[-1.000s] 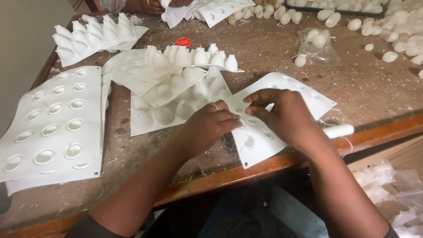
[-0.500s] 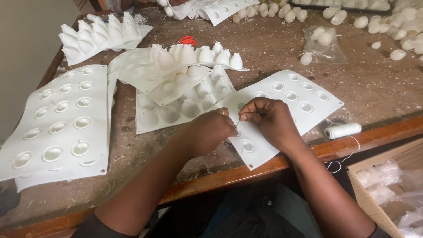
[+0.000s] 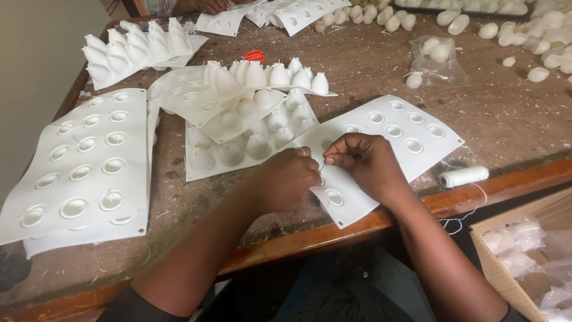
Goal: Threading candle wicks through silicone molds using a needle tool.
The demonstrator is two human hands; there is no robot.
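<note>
White silicone mould sheet [image 3: 381, 140] lies at the near edge of the wooden table [image 3: 506, 113], its round holes facing up. Both hands sit on it, knuckles up, wrists coming in from below. Left hand [image 3: 285, 179] curled into a loose fist, fingertips pressed on the sheet; what it grips can't be made out. Right hand [image 3: 363, 160] fingers bunched, pinching something thin, too small to tell, just beside the left. Spool of white thread [image 3: 463, 176] just right of the sheet. Stacked moulds with pointed bumps [image 3: 250, 119] behind the hands, flat mould sheet [image 3: 83, 161] far left, red scissors [image 3: 255, 56] beyond, white egg-shaped pieces [image 3: 536, 36] top right, cardboard box [image 3: 506, 262] lower right
</note>
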